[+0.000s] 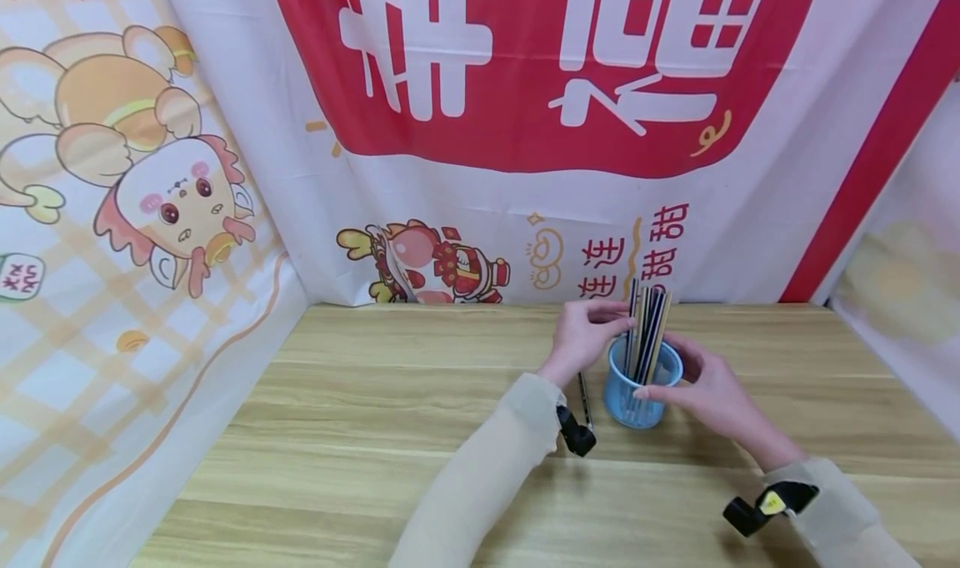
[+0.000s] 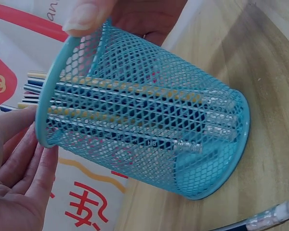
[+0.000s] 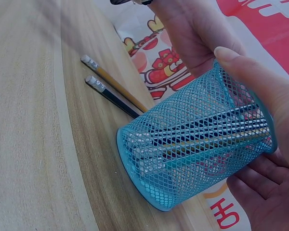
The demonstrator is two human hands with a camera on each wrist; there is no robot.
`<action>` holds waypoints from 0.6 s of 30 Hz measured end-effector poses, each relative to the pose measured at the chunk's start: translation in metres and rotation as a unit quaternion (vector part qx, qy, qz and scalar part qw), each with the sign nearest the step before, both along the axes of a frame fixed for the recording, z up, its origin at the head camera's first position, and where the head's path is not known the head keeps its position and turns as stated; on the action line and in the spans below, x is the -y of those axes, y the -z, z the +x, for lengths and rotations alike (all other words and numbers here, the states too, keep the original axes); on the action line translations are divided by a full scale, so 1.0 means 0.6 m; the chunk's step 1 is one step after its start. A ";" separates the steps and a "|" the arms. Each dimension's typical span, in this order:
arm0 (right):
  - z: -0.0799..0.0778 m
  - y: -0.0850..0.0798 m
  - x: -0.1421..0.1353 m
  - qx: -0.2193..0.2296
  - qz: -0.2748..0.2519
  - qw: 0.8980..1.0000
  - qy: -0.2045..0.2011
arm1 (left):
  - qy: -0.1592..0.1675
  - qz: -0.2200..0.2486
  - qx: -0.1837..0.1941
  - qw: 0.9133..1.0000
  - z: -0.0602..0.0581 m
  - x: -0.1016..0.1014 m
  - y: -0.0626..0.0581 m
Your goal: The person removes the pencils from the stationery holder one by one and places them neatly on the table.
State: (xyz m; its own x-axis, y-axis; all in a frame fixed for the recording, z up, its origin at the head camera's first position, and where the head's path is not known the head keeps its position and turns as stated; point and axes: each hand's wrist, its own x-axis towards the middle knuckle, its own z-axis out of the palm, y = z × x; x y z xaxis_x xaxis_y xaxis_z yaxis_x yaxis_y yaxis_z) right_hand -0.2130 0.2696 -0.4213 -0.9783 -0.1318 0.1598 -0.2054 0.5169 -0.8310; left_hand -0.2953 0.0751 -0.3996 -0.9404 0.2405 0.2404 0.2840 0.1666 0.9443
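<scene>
A blue mesh pencil cup [image 1: 630, 409] stands on the wooden table with several pencils [image 1: 651, 343] upright inside. My right hand [image 1: 708, 389] holds the cup by its rim from the right, thumb at the near side. At the cup's top left, my left hand [image 1: 588, 333] pinches a dark pencil [image 2: 154, 142]. That pencil's eraser end is inside the cup, higher than the other eraser ends in the left wrist view. Left of the cup, a black pencil [image 3: 113, 98] and a yellow pencil [image 3: 120, 85] lie side by side on the table.
The wooden table [image 1: 360, 434] reaches back to a white and red printed cloth [image 1: 525, 193] hanging close behind the cup. Another printed cloth [image 1: 150, 318] hangs along the left side. A black camera [image 1: 576, 433] is strapped to the left wrist.
</scene>
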 end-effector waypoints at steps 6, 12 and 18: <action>-0.001 -0.001 -0.001 0.001 0.004 1.000 0.002 | 0.008 0.041 0.009 0.999 -0.003 0.003 -0.010; -0.001 -0.003 -0.001 0.003 0.002 1.000 0.002 | 0.015 0.072 0.010 0.997 0.000 0.007 -0.024; 0.000 -0.002 -0.001 0.005 0.002 1.000 0.001 | 0.023 0.072 -0.003 0.997 0.007 0.011 -0.037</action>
State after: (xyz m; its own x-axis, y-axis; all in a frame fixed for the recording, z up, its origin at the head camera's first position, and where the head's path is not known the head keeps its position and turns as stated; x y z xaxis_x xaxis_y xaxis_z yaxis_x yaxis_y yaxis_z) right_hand -0.2132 0.2701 -0.4202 -0.9803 -0.1306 0.1485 -0.1953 0.5211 -0.8309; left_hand -0.2911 0.0686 -0.3776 -0.9276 0.2462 0.2811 0.2939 0.0160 0.9557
